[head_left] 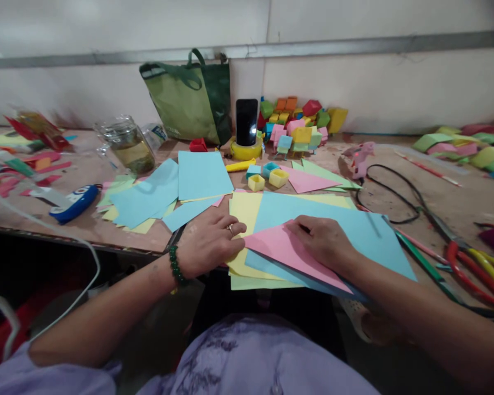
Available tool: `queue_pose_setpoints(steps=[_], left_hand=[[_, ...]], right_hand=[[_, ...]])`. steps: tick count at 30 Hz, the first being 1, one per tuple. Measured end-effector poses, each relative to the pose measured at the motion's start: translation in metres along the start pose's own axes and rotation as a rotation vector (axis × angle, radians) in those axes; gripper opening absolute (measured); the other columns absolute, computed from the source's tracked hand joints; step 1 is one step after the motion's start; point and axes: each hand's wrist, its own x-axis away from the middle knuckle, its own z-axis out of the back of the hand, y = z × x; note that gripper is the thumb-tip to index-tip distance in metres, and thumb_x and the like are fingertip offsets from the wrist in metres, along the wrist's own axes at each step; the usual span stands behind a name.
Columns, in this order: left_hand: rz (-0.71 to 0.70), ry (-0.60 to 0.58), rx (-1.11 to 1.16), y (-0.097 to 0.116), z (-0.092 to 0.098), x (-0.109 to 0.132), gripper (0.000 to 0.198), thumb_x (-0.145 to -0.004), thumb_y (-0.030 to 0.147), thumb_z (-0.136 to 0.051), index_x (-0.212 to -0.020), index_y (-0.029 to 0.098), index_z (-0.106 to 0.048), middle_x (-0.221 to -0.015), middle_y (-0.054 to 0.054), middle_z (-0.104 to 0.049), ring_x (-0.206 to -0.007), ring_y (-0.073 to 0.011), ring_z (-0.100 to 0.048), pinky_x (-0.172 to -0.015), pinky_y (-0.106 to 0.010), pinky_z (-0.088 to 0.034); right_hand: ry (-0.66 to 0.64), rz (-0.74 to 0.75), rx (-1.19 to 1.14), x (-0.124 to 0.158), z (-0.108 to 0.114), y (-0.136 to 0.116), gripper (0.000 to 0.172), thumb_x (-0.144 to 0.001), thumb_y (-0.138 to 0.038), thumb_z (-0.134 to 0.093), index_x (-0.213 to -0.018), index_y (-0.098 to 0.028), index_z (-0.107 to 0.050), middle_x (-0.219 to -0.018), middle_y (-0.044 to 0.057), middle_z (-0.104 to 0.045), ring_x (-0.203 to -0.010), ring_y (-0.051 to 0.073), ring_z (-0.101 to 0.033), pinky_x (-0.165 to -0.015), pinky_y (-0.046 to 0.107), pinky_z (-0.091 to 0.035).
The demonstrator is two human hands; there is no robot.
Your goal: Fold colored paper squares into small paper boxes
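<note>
A pink sheet of paper (290,249), folded into a triangle, lies on top of blue and yellow sheets at the table's front edge. My left hand (212,241), with a ring and a green bead bracelet, is at the triangle's left corner, its fingers closed on it. At the upper edge, my right hand (323,238) has its fingers curled and pressed on the same paper. Under both lie a large blue sheet (366,236) and a yellow sheet (242,211). The fingertips of my right hand are partly hidden.
Left of the stack are more blue sheets (203,175). Small paper boxes (279,177) stand behind it, near a phone (247,120) on a yellow stand. Pliers (473,263) and a green pencil (420,255) lie right. A glass jar (127,145) and blue glue gun (74,203) are left.
</note>
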Motion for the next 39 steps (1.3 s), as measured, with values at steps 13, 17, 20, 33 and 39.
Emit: queue_pose_setpoints(steps=[13, 17, 20, 33, 39], left_hand=[[0.194, 0.063, 0.274, 0.016, -0.009, 0.028, 0.03, -0.094, 0.022, -0.042, -0.116, 0.015, -0.06, -0.114, -0.01, -0.064, -0.113, -0.0231, -0.051, -0.103, -0.044, -0.036], [0.222, 0.063, 0.239, 0.022, -0.01, 0.029, 0.034, -0.096, 0.029, -0.037, -0.116, 0.015, -0.061, -0.114, -0.012, -0.064, -0.108, -0.0227, -0.055, -0.106, -0.048, -0.032], [0.239, 0.079, 0.178, 0.029, -0.008, 0.028, 0.039, -0.094, 0.039, -0.039, -0.114, 0.013, -0.061, -0.112, -0.014, -0.063, -0.107, -0.0259, -0.054, -0.106, -0.051, -0.032], [0.13, -0.057, 0.12, 0.034, 0.004, 0.006, 0.074, -0.088, 0.066, -0.032, -0.118, 0.003, -0.056, -0.095, -0.018, -0.063, -0.093, -0.0302, -0.054, -0.089, -0.048, -0.041], [0.163, -0.021, 0.112, 0.051, 0.0, 0.009, 0.088, -0.081, 0.076, -0.03, -0.12, 0.0, -0.053, -0.107, -0.022, -0.059, -0.099, -0.0327, -0.051, -0.09, -0.047, -0.037]], right_hand=[[0.009, -0.025, -0.007, -0.001, 0.0, 0.0, 0.038, -0.089, -0.046, -0.044, -0.073, -0.022, -0.068, -0.063, 0.003, -0.067, -0.055, 0.017, -0.056, -0.054, 0.028, -0.032], [0.005, -0.022, -0.013, -0.001, 0.001, -0.002, 0.036, -0.089, -0.044, -0.044, -0.073, -0.023, -0.068, -0.066, 0.004, -0.07, -0.057, 0.017, -0.058, -0.055, 0.028, -0.033], [-0.001, -0.026, -0.02, -0.001, 0.001, -0.002, 0.036, -0.089, -0.044, -0.044, -0.071, -0.023, -0.067, -0.068, 0.004, -0.07, -0.057, 0.018, -0.058, -0.055, 0.029, -0.034], [0.013, -0.032, -0.037, 0.0, 0.001, -0.004, 0.034, -0.089, -0.041, -0.045, -0.075, -0.023, -0.07, -0.068, 0.004, -0.07, -0.059, 0.018, -0.058, -0.056, 0.029, -0.034], [0.013, -0.041, -0.041, 0.0, 0.0, -0.002, 0.035, -0.089, -0.042, -0.045, -0.076, -0.022, -0.07, -0.066, 0.004, -0.069, -0.058, 0.018, -0.057, -0.056, 0.028, -0.034]])
